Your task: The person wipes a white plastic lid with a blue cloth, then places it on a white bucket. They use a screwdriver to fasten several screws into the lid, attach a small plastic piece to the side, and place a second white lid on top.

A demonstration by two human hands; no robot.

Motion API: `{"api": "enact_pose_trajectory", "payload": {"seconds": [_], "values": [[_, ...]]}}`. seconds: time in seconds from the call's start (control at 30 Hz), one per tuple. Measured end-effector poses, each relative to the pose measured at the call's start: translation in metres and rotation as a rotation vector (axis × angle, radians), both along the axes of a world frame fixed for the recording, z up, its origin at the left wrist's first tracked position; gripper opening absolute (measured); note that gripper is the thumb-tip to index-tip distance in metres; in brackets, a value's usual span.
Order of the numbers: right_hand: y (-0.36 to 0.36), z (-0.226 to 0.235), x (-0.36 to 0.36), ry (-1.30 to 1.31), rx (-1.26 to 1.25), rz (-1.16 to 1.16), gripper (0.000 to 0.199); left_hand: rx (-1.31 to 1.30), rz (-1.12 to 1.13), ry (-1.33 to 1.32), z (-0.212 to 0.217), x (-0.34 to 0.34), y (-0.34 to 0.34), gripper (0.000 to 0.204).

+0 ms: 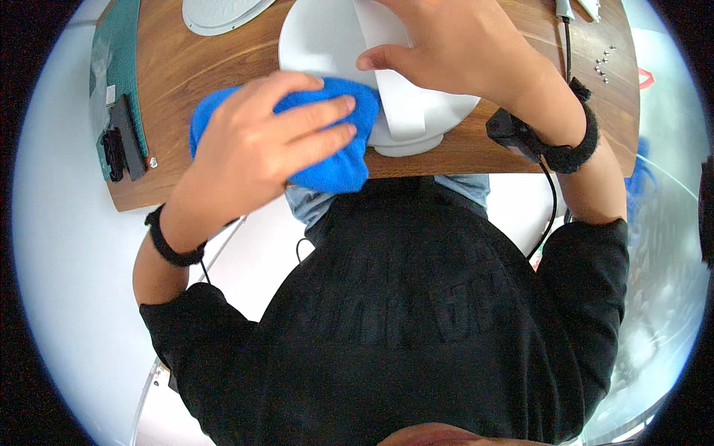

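Observation:
A blue cloth (335,167) lies bunched under my left hand (260,137), whose fingers are spread over it and grip it against the left side of a white round shell (320,44). The shell has a wide flat band across its middle and a short rounded lip at its near edge. Over the shell's far right part is my right hand (461,52), with the thumb stretched out to the left beside the band. The tips of its other fingers are cut off by the upper edge, and I cannot tell whether they touch the shell.
On the wooden table (178,67), a white round disc (223,15) lies at the far left. A green cutting mat (119,52) and a black oblong tool (128,137) are along the left edge. Several small screws (604,67) and a black cable (567,48) are at the right.

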State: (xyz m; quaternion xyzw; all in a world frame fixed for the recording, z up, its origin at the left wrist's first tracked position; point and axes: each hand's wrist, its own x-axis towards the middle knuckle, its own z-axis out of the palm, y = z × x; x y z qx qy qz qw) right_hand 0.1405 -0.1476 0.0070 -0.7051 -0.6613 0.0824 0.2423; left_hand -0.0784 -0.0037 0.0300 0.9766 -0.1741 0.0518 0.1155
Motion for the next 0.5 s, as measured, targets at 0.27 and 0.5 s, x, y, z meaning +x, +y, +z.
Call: {"api": "enact_pose_trajectory", "payload": {"seconds": [0.27,0.5], "values": [[0.001,0.009,0.003,0.006,-0.108,0.026,0.059,-0.021,0.04,-0.025,-0.004,-0.002,-0.019,0.019],[0.004,0.009,0.001,-0.002,-0.092,0.044,0.059,0.062,0.047,-0.081,-0.007,-0.024,-0.004,0.018]]}}
